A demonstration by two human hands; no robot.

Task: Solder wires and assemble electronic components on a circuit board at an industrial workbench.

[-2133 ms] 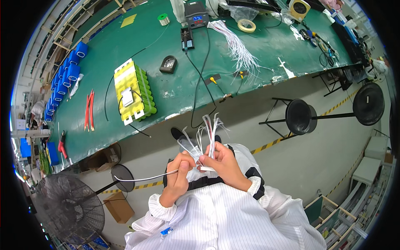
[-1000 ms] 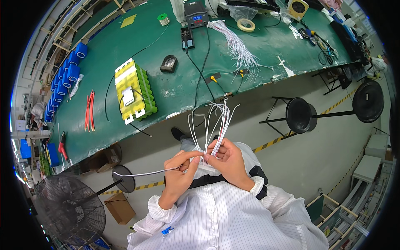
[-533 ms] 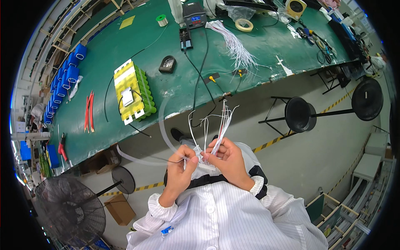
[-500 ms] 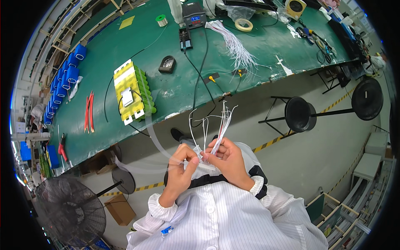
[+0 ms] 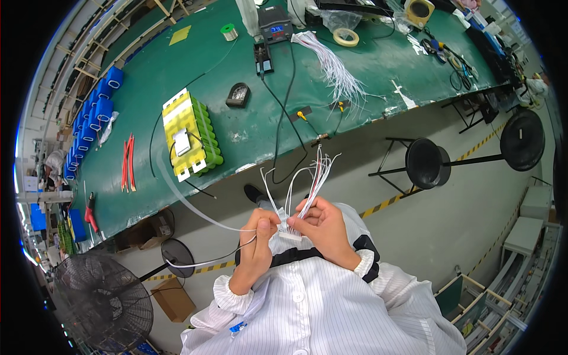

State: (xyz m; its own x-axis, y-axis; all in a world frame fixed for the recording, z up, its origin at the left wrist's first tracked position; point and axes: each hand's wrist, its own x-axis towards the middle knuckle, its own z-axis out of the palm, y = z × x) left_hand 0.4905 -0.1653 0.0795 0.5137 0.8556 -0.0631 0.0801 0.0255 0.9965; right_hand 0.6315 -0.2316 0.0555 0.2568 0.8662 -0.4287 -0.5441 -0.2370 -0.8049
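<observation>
Green matting covers the long workbench [image 5: 177, 71] that runs across the upper half of the frame, with grey floor below it and two black round stools [image 5: 428, 163] at right. Low in the centre, both hands meet close in front of the person's white striped coat. The left hand [image 5: 258, 239] is closed, thumb and fingers pinched on a thin pale cable [image 5: 189, 204] that loops away to the left and up toward the bench. The right hand [image 5: 322, 228] is closed too, gripping a small white connector [image 5: 289, 232] whose bundle of thin white and red wires [image 5: 310, 183] fans upward from the fingers. The two hands touch at the fingertips around the connector; both forearms rise from the lower edge, wrists bent inward. On the bench, blue bins [image 5: 94, 115] line the upper left edge; their contents cannot be made out. A yellow and green battery pack [image 5: 190, 135] lies left of centre, and a loose sheaf of white wires [image 5: 334, 68] lies at upper centre.
</observation>
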